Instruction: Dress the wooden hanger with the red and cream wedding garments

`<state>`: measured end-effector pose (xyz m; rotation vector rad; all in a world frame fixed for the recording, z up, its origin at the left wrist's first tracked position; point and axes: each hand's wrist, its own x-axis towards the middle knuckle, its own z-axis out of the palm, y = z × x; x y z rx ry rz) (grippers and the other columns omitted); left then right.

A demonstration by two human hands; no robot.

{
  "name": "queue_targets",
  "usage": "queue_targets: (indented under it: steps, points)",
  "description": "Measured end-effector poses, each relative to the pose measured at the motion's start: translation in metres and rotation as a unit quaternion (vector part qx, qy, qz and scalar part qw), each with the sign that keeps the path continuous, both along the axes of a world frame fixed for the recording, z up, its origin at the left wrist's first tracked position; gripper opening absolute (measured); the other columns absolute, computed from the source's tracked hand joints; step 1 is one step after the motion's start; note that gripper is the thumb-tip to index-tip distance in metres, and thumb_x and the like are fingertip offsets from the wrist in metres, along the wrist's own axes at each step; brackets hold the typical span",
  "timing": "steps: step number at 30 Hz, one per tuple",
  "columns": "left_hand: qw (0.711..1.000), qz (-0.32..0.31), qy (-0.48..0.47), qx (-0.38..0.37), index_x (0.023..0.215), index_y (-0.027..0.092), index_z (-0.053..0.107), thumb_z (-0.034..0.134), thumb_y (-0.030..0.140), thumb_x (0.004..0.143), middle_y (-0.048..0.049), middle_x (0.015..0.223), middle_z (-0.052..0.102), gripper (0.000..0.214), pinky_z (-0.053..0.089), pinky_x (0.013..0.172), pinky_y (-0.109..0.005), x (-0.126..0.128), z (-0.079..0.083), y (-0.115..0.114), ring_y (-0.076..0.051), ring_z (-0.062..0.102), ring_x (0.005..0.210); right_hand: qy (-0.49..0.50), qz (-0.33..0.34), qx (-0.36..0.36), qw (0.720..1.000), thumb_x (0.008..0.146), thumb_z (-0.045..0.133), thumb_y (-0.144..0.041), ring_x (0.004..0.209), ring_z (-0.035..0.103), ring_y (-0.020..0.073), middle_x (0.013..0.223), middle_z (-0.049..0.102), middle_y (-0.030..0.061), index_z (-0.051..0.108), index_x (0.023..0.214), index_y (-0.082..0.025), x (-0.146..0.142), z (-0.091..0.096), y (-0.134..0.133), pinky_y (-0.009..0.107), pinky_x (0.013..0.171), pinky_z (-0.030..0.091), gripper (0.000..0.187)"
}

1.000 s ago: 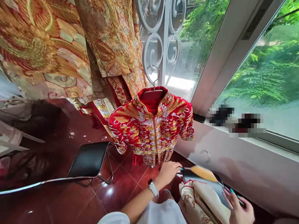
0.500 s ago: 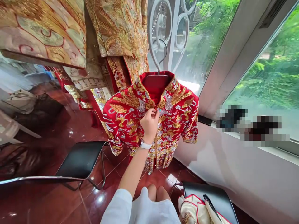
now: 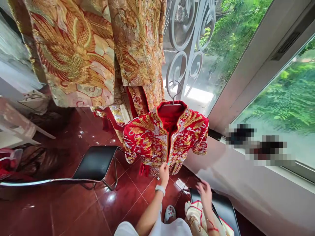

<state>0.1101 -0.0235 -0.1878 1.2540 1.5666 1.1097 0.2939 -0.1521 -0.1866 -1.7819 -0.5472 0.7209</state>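
A red jacket (image 3: 150,137) with gold and silver embroidery, a stand collar and short sleeves hangs upright on a metal-hooked hanger (image 3: 176,93). Its front gapes from the collar down to my left hand (image 3: 164,172), which wears a white-banded watch. The fingers of that hand are pinched on the jacket's zipper at the low end of the opening; the pull itself is hidden by the fingers. My right hand (image 3: 205,195) hangs in the air to the right, fingers apart and holding nothing, above a black chair (image 3: 227,205) with a folded cream garment (image 3: 194,213) edged in red.
Long gold embroidered garments (image 3: 81,59) hang at the upper left. Behind the jacket is a white scrollwork grille (image 3: 190,42) by the window. A second black chair (image 3: 97,162) stands left on the red tiled floor (image 3: 118,203). Blurred-out items lie on the sill.
My left hand has moved from near the collar down the jacket's front, and the front has come apart above it. My right hand has come into view. The camera view has shifted.
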Motion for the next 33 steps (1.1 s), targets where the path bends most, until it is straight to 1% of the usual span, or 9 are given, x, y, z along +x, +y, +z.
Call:
queue_targets:
  steps: [5, 10, 12, 15, 19, 22, 25, 29, 33]
  points:
    - [0.996, -0.014, 0.031, -0.083, 0.051, 0.022, 0.04, 0.053, 0.047, 0.079, 0.002, 0.046, 0.043, 0.039, 0.03, 0.052, -0.028, 0.0, -0.061, -0.061, -0.016, 0.045, 0.047, -0.177, 0.144, 0.105, 0.968, 0.072, 0.067, -0.05, 0.099, 0.065, 0.0287, 0.111, 0.066, 0.0136, 0.051, 0.117, -0.02, -0.095, 0.073, 0.119, 0.045, 0.089, 0.053, 0.057]
    - [0.995, -0.022, 0.042, -0.088, 0.063, 0.022, 0.052, 0.058, 0.043, 0.078, 0.0002, 0.062, 0.055, 0.027, 0.041, 0.058, -0.03, -0.007, -0.061, -0.074, -0.019, 0.056, 0.058, -0.234, 0.163, 0.068, 0.956, 0.082, 0.045, -0.036, 0.081, 0.064, 0.0263, 0.095, 0.069, 0.0129, 0.058, 0.103, -0.018, -0.096, 0.093, 0.124, 0.041, 0.08, 0.051, 0.03]
    - [0.997, 0.036, 0.056, -0.034, 0.085, 0.021, 0.06, 0.06, 0.044, 0.078, -0.0033, 0.083, 0.062, 0.023, 0.049, 0.069, -0.034, -0.014, -0.039, -0.062, -0.021, 0.061, 0.072, -0.217, 0.136, 0.077, 0.963, 0.083, 0.041, -0.034, 0.073, 0.062, 0.0241, 0.087, 0.069, 0.0098, 0.059, 0.1, -0.018, -0.073, 0.097, 0.102, 0.037, 0.075, 0.05, 0.03]
    - [0.971, 0.164, 0.104, 0.138, 0.123, 0.018, 0.051, 0.072, 0.041, 0.072, -0.0134, 0.116, 0.058, 0.06, 0.051, 0.087, -0.043, -0.022, 0.015, -0.02, -0.026, 0.06, 0.098, -0.226, 0.005, 0.1, 0.969, 0.085, 0.038, -0.036, 0.077, 0.061, 0.024, 0.087, 0.069, 0.0088, 0.059, 0.096, -0.019, -0.033, 0.12, 0.07, 0.034, 0.073, 0.048, 0.029]
    - [0.959, 0.136, 0.115, 0.221, 0.131, 0.016, 0.046, 0.065, 0.03, 0.08, -0.0103, 0.103, 0.061, 0.056, 0.051, 0.078, -0.037, -0.035, 0.078, 0.049, -0.021, 0.061, 0.081, -0.292, -0.044, 0.089, 0.951, 0.078, 0.059, -0.052, 0.075, 0.061, 0.025, 0.083, 0.068, 0.005, 0.059, 0.102, -0.022, 0.024, 0.166, 0.059, 0.034, 0.072, 0.046, 0.038]
    - [0.956, 0.112, 0.141, 0.231, 0.123, 0.017, 0.052, 0.058, 0.025, 0.084, -0.0029, 0.083, 0.06, 0.04, 0.05, 0.073, -0.034, -0.053, 0.099, 0.068, -0.019, 0.06, 0.07, -0.394, -0.055, 0.051, 0.916, 0.067, 0.071, -0.055, 0.077, 0.063, 0.0304, 0.082, 0.068, 0.006, 0.062, 0.117, -0.022, 0.062, 0.195, 0.073, 0.04, 0.076, 0.047, 0.06]
    - [0.923, 0.12, 0.202, 0.305, 0.127, 0.014, 0.049, 0.072, 0.037, 0.075, -0.0115, 0.1, 0.062, 0.061, 0.052, 0.087, -0.043, -0.054, 0.119, 0.062, -0.027, 0.064, 0.092, -0.472, -0.104, 0.064, 0.873, 0.073, 0.065, -0.045, 0.08, 0.063, 0.0328, 0.08, 0.066, 0.0092, 0.067, 0.118, -0.02, 0.079, 0.218, 0.1, 0.046, 0.08, 0.048, 0.052]
    - [0.881, 0.143, 0.255, 0.372, 0.141, 0.009, 0.039, 0.077, 0.039, 0.071, -0.028, 0.134, 0.05, 0.085, 0.034, 0.112, -0.061, -0.017, 0.162, 0.07, -0.041, 0.046, 0.132, -0.531, -0.041, 0.189, 0.825, 0.072, 0.064, -0.035, 0.118, 0.058, 0.0381, 0.131, 0.061, 0.0182, 0.048, 0.146, -0.018, 0.06, 0.242, 0.145, 0.058, 0.104, 0.039, 0.077]
    - [0.883, 0.184, 0.247, 0.355, 0.144, 0.009, 0.043, 0.068, 0.027, 0.077, -0.0286, 0.143, 0.047, 0.074, 0.028, 0.116, -0.063, -0.014, 0.189, 0.098, -0.042, 0.038, 0.142, -0.521, 0.037, 0.192, 0.831, 0.072, 0.066, -0.043, 0.14, 0.04, 0.0444, 0.157, 0.041, 0.0178, 0.039, 0.153, -0.022, 0.037, 0.242, 0.186, 0.076, 0.11, 0.018, 0.088]
